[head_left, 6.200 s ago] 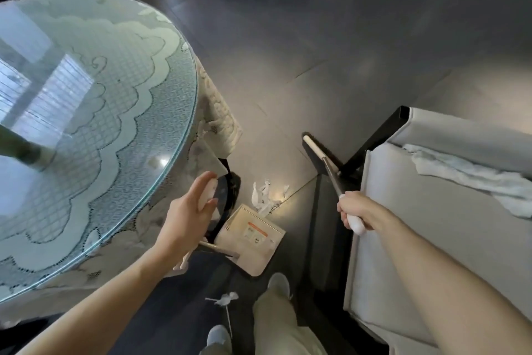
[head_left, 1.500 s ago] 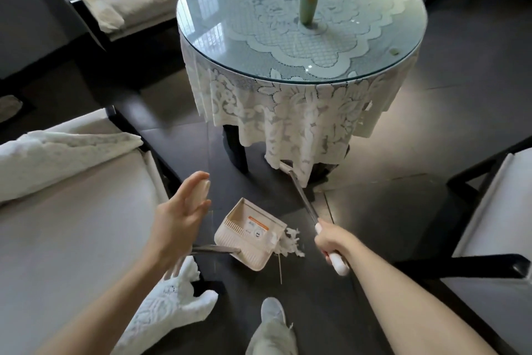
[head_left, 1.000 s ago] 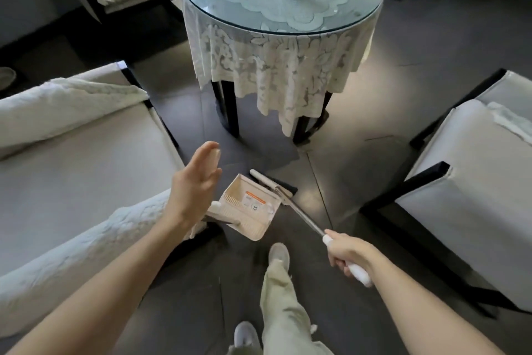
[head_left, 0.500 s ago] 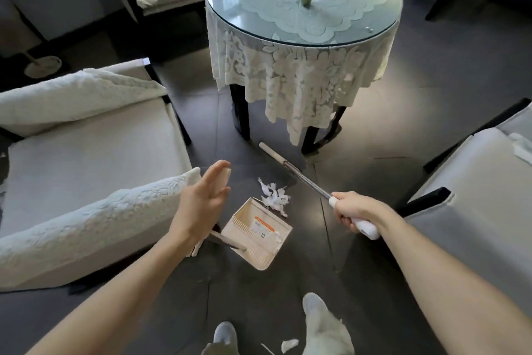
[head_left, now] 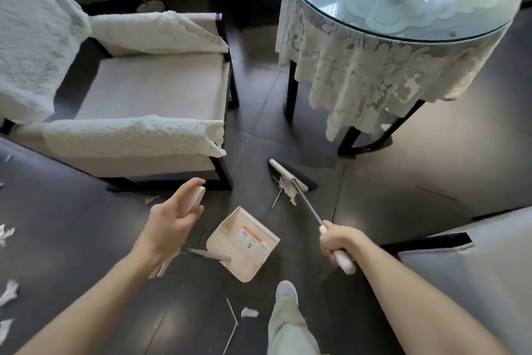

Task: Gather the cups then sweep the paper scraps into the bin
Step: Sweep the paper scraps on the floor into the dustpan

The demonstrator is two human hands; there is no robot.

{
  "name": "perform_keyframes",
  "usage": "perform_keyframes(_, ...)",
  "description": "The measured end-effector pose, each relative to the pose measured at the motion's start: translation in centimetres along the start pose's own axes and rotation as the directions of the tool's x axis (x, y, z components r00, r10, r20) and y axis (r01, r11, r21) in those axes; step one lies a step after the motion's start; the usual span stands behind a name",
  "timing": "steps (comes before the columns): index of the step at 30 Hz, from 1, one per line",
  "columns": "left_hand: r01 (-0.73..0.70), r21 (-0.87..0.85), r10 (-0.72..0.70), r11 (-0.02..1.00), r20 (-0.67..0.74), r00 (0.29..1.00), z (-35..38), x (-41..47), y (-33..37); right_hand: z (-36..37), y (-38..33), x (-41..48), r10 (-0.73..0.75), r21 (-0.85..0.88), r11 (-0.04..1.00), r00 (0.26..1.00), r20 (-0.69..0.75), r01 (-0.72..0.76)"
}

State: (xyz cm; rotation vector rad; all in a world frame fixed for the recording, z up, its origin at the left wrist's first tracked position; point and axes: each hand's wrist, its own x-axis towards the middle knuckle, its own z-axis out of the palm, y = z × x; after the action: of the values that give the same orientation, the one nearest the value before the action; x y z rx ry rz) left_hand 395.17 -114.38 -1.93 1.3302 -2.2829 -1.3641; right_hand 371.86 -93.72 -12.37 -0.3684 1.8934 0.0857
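1. A person's left hand (head_left: 172, 222), lower centre, holds the cream grip of a long-handled dustpan (head_left: 244, 242), with the fingers loosely wrapped round it. The pan hangs low over the dark tiled floor (head_left: 403, 182); whether it touches cannot be told.
2. The right hand (head_left: 338, 242), clenched in a fist, grips the white end of a broom (head_left: 290, 174), whose head rests on the floor at centre frame.
3. Paper scraps (head_left: 288, 190) lie against the broom head, between it and the dustpan. More are scattered along the left edge and beside a shoe (head_left: 286, 291) at the bottom.
4. A white-cushioned armchair (head_left: 149, 90) fills the upper left, and a round glass-topped table (head_left: 417, 18) draped in a lace cloth (head_left: 374, 72) the upper right.
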Motion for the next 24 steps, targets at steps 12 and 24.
perform_keyframes(12,0.018,0.051,-0.011,0.999,-0.127,0.992,1.3,-19.9,-12.0,22.2,8.9,-9.0,0.072,0.157,0.985,0.997,0.028,-0.076)
perform_keyframes(24,0.061,0.061,-0.038,0.996,-0.329,0.943,-0.1,-36.6,-17.1,27.0,12.2,-20.2,-0.157,0.217,0.966,0.985,0.065,0.14)
